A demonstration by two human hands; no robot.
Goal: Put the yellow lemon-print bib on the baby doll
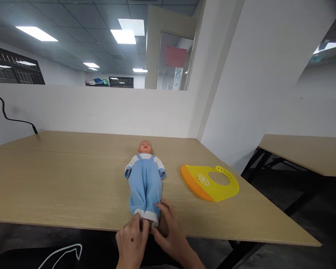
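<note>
A baby doll in light blue overalls and a white top with blue cuffs lies face up, its head away from me and its feet at the table's near edge. My left hand is closed at the white trouser cuffs, its fingers around a foot end that they mostly hide. Beside the other leg is my right hand, thumb and fingers apart, the fingertips against the blue cloth and the cuff. A yellow bib with an orange pocket lies flat to the right of the doll, apart from both hands.
The wooden table meets a white wall with a window at the back. A black cable runs down at the far left. White cord hangs below the near edge. Another table stands to the right.
</note>
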